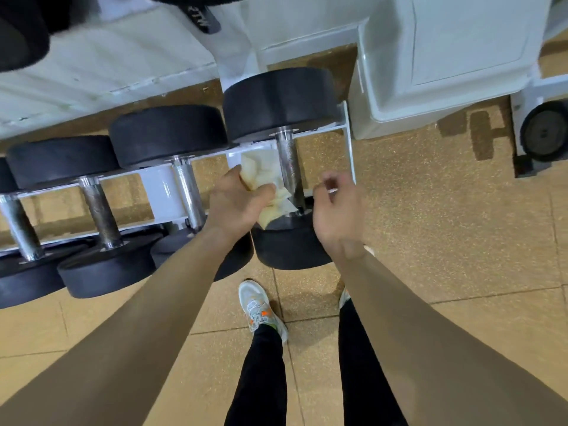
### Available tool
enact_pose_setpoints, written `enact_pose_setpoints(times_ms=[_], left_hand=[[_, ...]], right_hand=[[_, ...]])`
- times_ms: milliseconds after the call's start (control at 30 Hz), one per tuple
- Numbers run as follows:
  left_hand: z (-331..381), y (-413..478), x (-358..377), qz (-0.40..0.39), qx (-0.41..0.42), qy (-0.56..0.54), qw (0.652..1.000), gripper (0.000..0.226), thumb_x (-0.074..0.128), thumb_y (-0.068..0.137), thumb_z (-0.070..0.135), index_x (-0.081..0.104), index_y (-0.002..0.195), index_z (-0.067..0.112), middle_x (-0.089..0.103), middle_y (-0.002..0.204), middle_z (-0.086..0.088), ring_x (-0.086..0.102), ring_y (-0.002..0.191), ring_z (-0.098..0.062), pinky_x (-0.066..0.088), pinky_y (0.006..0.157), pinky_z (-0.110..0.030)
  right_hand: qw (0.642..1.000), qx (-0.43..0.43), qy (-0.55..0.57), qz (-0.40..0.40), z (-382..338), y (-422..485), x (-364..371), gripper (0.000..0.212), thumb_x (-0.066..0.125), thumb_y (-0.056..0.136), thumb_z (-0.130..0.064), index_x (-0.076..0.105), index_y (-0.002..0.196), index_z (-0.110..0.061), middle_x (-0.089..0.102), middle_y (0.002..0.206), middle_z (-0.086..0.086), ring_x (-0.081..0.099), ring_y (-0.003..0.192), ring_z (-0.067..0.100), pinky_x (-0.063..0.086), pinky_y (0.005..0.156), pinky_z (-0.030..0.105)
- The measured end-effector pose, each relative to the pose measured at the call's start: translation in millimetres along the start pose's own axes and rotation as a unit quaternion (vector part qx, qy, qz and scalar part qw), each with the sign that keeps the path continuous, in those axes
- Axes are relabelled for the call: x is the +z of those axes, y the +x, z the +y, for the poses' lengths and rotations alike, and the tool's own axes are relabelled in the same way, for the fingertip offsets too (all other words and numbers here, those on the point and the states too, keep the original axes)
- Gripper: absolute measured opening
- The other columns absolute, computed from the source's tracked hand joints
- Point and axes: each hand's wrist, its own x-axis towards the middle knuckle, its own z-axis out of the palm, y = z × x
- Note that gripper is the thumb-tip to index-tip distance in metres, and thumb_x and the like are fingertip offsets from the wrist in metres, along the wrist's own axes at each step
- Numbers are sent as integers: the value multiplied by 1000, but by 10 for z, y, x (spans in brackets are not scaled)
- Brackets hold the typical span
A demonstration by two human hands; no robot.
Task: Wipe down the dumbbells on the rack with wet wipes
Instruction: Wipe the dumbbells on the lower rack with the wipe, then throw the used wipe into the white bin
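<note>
Several black dumbbells with chrome handles lie side by side on a white rack. The rightmost dumbbell has its chrome handle running toward me. My left hand grips a crumpled pale wet wipe and holds it against the left side of that handle near its lower end. My right hand hovers just right of the handle above the near weight head, fingers loosely curled, holding nothing that I can see.
A white cabinet-like unit stands on the floor right of the rack, with a small black wheel further right. The rack's upper shelf sits at the upper left. My feet stand on tan tiled floor below the rack.
</note>
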Motion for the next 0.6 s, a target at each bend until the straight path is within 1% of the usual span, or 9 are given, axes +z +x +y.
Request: enact_pose_setpoints(times_ms=[67, 133, 167, 267, 300, 367, 467, 533, 600], left_hand=[[330, -249, 76, -61, 1, -86, 994, 12, 72, 91, 17, 67, 101, 22, 75, 91, 5, 73, 83, -10, 58, 63, -23], [644, -369, 265, -145, -22, -170, 975, 15, 67, 95, 12, 69, 107, 21, 78, 97, 5, 75, 91, -10, 61, 71, -23], [783, -386, 385, -187, -42, -215, 957, 18, 64, 97, 12, 70, 112, 18, 78, 102, 2, 75, 96, -13, 61, 79, -27], [1190, -370, 722, -298, -109, -350, 881, 25, 58, 99, 22, 65, 120, 11, 76, 103, -6, 73, 96, -20, 57, 92, -36], [1297, -330, 839, -320, -122, -349, 872, 33, 59, 98, 29, 62, 125, 10, 74, 106, -8, 73, 97, -22, 57, 93, -38], [1492, -232, 1069, -327, -118, -259, 901, 44, 60, 96, 41, 60, 128, 11, 73, 112, -10, 73, 99, -24, 58, 91, -40], [1815, -52, 1404, -267, -70, -81, 958, 23, 57, 99, 43, 65, 101, 21, 74, 93, -2, 74, 80, -17, 58, 71, -30], [2030, 142, 1634, -192, 11, 5, 981, 24, 53, 99, 32, 62, 79, 22, 70, 85, 0, 70, 81, -23, 53, 73, -31], [2226, 362, 1848, -130, 82, 78, 985, 26, 48, 97, 20, 61, 75, 21, 67, 88, -3, 64, 88, -28, 49, 79, -33]], right_hand=[[998, -32, 47, -33, -28, -56, -194, 33, 51, 98, -27, 60, 129, -25, 59, 111, -18, 60, 96, 0, 52, 94, 33], [990, -37, 122, -65, -84, -79, -457, 38, 50, 101, -22, 57, 139, -27, 60, 118, -17, 57, 105, -6, 47, 96, 19], [987, -45, 139, -71, -89, -64, -599, 39, 50, 102, -23, 56, 140, -30, 61, 120, -15, 58, 108, -4, 46, 96, 18], [992, -79, 77, -65, 13, 143, -1064, 39, 51, 103, -28, 54, 141, -35, 58, 121, -10, 55, 109, 2, 45, 94, 20], [994, -87, 40, -61, 78, 266, -1218, 37, 53, 102, -29, 57, 139, -33, 58, 122, -8, 55, 105, 1, 46, 90, 19], [994, -83, -22, -60, 191, 515, -1515, 24, 61, 99, -26, 66, 122, -28, 62, 114, -7, 57, 92, -3, 47, 80, 17], [999, -18, -1, -48, 320, 879, -1853, 8, 71, 91, -19, 72, 99, -19, 71, 93, -7, 61, 77, 2, 45, 71, 20], [996, 53, 61, -35, 398, 1096, -2014, 9, 72, 92, -19, 72, 98, -13, 72, 91, -2, 65, 78, 8, 48, 67, 18], [991, 95, 92, -14, 440, 1287, -2153, 8, 71, 93, -20, 70, 98, -14, 71, 93, -1, 67, 83, 12, 52, 67, 16]])
